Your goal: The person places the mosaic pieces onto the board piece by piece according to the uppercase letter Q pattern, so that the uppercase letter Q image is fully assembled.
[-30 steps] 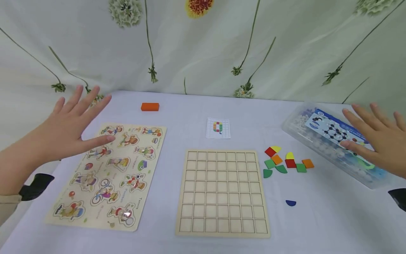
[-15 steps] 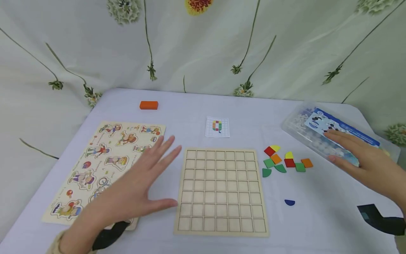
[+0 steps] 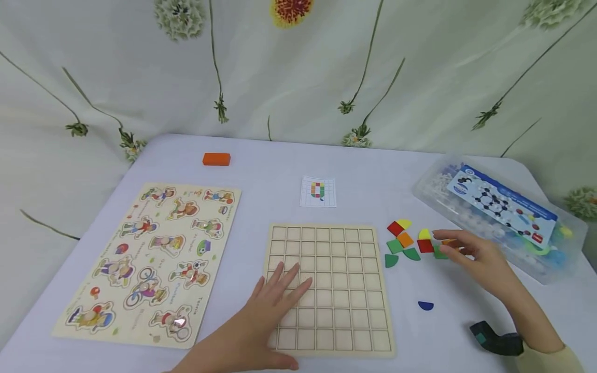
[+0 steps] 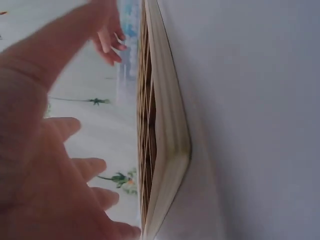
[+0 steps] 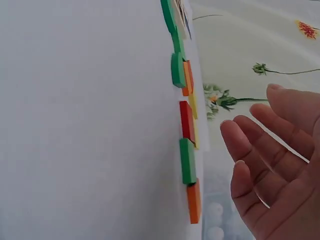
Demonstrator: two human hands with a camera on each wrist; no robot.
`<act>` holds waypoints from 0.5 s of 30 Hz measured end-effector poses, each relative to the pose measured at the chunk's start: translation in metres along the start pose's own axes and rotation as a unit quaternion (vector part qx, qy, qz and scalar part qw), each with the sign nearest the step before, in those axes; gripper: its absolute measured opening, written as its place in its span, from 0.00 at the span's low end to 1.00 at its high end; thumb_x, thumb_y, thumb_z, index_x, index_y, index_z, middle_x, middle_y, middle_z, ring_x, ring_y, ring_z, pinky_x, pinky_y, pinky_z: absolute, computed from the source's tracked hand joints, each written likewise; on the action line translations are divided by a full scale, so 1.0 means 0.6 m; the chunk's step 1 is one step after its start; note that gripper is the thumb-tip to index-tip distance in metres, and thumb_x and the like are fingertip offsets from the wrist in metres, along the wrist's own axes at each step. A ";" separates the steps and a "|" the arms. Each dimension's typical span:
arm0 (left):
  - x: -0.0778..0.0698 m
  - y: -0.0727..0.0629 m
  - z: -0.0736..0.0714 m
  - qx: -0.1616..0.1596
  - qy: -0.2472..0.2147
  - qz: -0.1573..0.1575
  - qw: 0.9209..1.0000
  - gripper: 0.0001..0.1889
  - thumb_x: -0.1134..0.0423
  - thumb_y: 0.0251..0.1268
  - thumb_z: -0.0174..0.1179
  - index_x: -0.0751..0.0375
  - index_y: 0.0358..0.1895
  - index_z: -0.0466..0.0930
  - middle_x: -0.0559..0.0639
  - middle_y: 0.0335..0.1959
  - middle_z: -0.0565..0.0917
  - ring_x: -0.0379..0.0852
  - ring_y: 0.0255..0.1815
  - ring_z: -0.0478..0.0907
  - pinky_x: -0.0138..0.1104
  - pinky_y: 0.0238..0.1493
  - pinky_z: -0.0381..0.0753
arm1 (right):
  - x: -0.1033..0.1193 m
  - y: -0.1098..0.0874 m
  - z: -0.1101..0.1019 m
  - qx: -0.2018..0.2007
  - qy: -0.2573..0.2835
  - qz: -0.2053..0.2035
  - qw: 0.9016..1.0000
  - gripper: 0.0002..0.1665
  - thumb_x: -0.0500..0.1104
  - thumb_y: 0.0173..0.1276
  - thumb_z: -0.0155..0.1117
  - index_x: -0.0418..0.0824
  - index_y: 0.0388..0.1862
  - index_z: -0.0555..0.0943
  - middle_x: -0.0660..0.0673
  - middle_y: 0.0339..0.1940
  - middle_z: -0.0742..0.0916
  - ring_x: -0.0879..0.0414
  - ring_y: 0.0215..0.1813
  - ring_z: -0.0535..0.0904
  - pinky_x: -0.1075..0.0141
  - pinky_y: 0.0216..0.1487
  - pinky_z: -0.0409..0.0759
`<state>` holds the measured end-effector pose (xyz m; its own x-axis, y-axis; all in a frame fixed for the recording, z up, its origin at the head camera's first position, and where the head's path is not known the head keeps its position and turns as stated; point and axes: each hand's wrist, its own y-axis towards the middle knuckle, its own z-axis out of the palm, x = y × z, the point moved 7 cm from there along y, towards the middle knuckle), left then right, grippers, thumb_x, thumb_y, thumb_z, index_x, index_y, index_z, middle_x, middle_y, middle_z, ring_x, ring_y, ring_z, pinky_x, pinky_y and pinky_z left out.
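My left hand (image 3: 261, 321) is spread over the near left part of a wooden grid board (image 3: 345, 282), its thumb by the front edge. In the left wrist view, straight fingers stand beside the board's thick corner (image 4: 175, 145). My right hand (image 3: 485, 267) hovers at the right end of a cluster of coloured tiles, fingers loosely bent with nothing between them. Among those tiles are a red square (image 3: 425, 246), a green square (image 5: 188, 161) and an orange square (image 5: 194, 202), the last partly hidden by fingers in the head view. A dark blue half-circle (image 3: 426, 305) lies nearer.
A small pattern card (image 3: 318, 191) lies behind the grid board. At left is a cartoon picture puzzle board (image 3: 160, 259), with an orange block (image 3: 216, 159) beyond it. A clear plastic box (image 3: 501, 212) stands at right. A flowered cloth (image 3: 298, 77) hangs behind.
From wide apart, both hands have come inward. The left moved right and nearer, from the puzzle board onto the grid board; the right moved left from the plastic box to the tiles.
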<state>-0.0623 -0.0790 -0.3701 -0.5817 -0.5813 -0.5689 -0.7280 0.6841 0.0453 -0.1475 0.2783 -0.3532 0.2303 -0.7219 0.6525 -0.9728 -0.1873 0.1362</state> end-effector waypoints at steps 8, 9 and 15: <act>0.010 -0.007 0.029 0.044 0.022 0.017 0.999 0.56 0.40 0.40 0.71 0.43 0.75 0.48 0.49 0.75 0.41 0.55 0.73 0.30 0.60 0.64 0.33 | -0.015 -0.002 0.042 0.005 0.076 0.038 0.996 0.16 0.41 0.68 0.60 0.36 0.52 0.79 0.39 0.47 0.82 0.57 0.32 0.78 0.74 0.34 0.78; 0.012 -0.007 0.031 0.044 0.027 0.025 0.998 0.54 0.39 0.41 0.70 0.43 0.74 0.51 0.49 0.75 0.42 0.55 0.73 0.31 0.59 0.64 0.32 | -0.014 -0.002 0.045 0.004 0.079 0.037 0.996 0.15 0.40 0.67 0.61 0.36 0.51 0.79 0.39 0.46 0.82 0.57 0.31 0.78 0.74 0.33 0.78; 0.021 -0.002 0.039 0.030 0.031 0.050 0.998 0.45 0.38 0.44 0.67 0.41 0.70 0.61 0.46 0.75 0.44 0.52 0.74 0.33 0.55 0.65 0.28 | -0.011 -0.003 0.056 -0.007 0.061 0.027 0.998 0.14 0.36 0.63 0.64 0.35 0.49 0.81 0.43 0.37 0.81 0.57 0.27 0.74 0.74 0.28 0.75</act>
<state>-0.0602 -0.0772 -0.3967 -0.6730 -0.5337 -0.5121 -0.6433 0.7640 0.0492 -0.1463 0.2607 -0.3828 0.1747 -0.6442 0.7446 -0.9840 -0.1414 0.1085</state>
